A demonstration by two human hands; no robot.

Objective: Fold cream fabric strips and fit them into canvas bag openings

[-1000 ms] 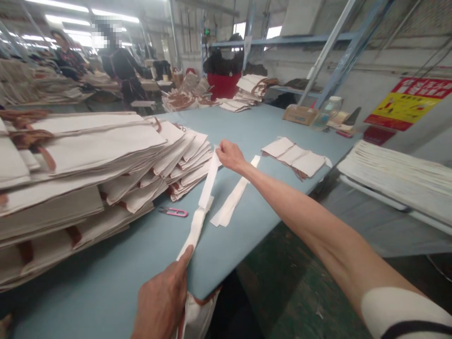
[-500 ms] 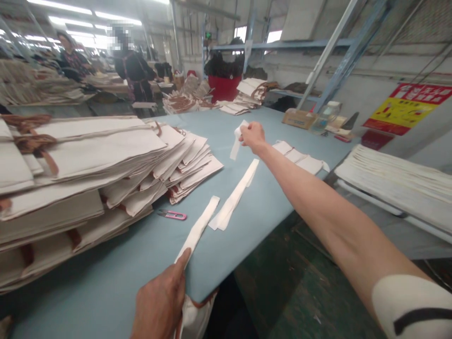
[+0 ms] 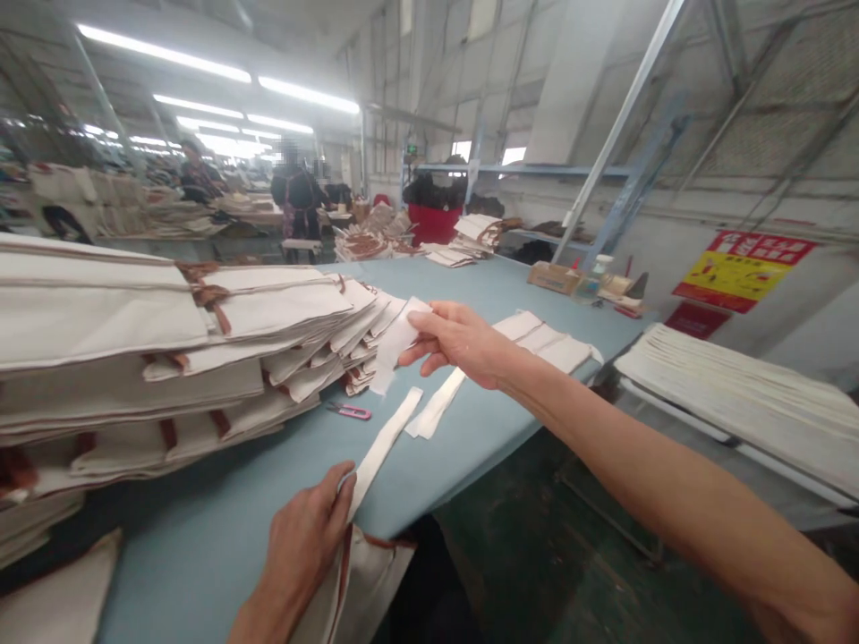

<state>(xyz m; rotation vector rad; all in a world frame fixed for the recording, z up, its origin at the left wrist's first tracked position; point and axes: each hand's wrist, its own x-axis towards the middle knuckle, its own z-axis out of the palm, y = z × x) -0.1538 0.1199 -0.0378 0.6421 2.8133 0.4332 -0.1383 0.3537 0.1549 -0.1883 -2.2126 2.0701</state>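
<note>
Since half a second ago the right hand (image 3: pixel 463 344) has pulled back from mid-table toward the near edge, pinching a short white strip (image 3: pixel 395 344) in the air. Left hand (image 3: pixel 310 528) pins the long strip (image 3: pixel 382 444) flat at the table (image 3: pixel 470 420) near edge; I'd keep that fingertip firm. Count: one big bag stack (image 3: pixel 167 349), two strips lying, one pink snips (image 3: pixel 352 410).

White strip (image 3: pixel 384 444) flat on table; piece (image 3: pixel 395 344) lifted.
</note>
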